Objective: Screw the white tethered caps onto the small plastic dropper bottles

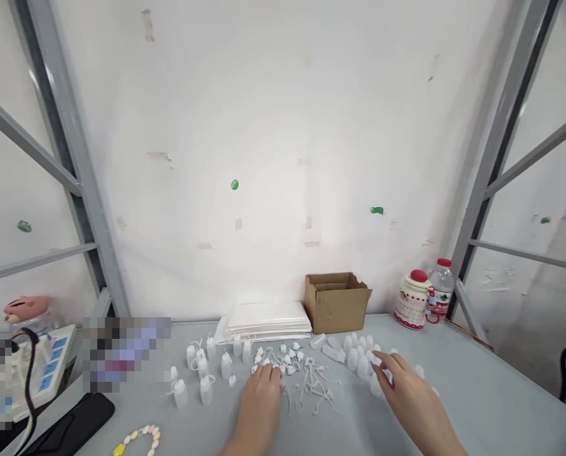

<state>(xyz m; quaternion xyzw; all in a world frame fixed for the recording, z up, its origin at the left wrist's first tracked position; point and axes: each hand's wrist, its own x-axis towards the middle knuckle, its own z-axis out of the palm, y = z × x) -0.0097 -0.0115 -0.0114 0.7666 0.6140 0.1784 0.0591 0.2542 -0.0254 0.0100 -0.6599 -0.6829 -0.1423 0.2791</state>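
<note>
My left hand is down at the front edge of a loose pile of small white caps. Its fingers are together and curled; their tips, and whatever they may hold, are hidden. White plastic loop straps lie tangled just right of it. With thumb and forefinger, my right hand pinches a small translucent plastic bottle above a group of similar bottles. To the left stand several capped bottles with straps on them. One loose cap lies near my left hand.
Behind are a stack of white flat packs and an open cardboard box. A decorated jar and water bottle stand at back right. A black phone, bead bracelet and power strip lie left.
</note>
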